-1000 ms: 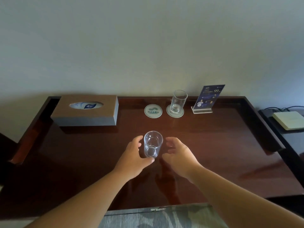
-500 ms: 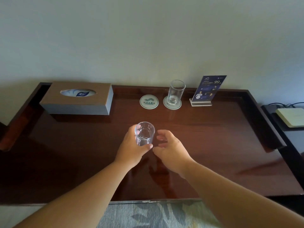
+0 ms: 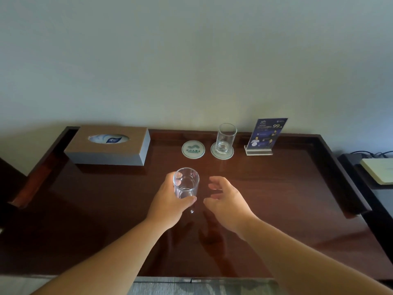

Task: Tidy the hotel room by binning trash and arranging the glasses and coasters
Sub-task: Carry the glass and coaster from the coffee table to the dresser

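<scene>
My left hand (image 3: 169, 201) grips a clear empty glass (image 3: 186, 182) upright, held a little above the middle of the dark wooden desk (image 3: 287, 199). My right hand (image 3: 226, 198) hovers just right of the glass with relaxed, loosely curved fingers, holding nothing. At the back of the desk lies a bare round white coaster (image 3: 193, 149) with a green logo. Right beside it a second coaster (image 3: 229, 153) carries another clear glass (image 3: 225, 138), standing upright.
A grey-brown tissue box (image 3: 108, 146) sits at the back left. A blue card in an acrylic stand (image 3: 265, 135) is at the back right. The desk has a raised rim (image 3: 340, 173). A low side table with a pale flat device (image 3: 380, 170) and cables stands to the right.
My left hand closed on the glass and lifted it off the desk, carrying it slightly toward the back. My right hand drew a little away from the glass.
</scene>
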{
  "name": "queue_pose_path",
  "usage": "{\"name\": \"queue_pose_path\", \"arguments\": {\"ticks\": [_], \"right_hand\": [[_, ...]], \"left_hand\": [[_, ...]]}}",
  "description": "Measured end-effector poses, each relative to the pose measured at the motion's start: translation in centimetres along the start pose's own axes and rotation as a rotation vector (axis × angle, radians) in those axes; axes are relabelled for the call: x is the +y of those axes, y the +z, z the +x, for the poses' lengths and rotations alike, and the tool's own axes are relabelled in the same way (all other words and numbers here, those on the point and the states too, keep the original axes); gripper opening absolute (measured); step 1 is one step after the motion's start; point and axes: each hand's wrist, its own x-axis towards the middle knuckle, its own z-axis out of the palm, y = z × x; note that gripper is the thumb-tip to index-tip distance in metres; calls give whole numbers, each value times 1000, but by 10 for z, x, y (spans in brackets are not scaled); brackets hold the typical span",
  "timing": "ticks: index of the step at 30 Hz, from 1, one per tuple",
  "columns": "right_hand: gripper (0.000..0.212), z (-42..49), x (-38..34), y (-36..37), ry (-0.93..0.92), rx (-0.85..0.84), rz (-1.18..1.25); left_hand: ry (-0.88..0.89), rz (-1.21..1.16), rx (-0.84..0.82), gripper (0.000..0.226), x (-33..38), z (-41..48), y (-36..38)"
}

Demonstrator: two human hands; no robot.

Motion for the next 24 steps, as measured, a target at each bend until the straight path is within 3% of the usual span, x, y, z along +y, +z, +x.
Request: {"name": "queue_pose_path", "arguments": {"ticks": [12,24], "right_hand": [[57,24,-27,-48,-86,40,62],[46,78,-38,-49,-21,68,13]], "left_hand": [[76,19,60,57,63,32,-17],[31,25,16,67,61,114,-21]]}}
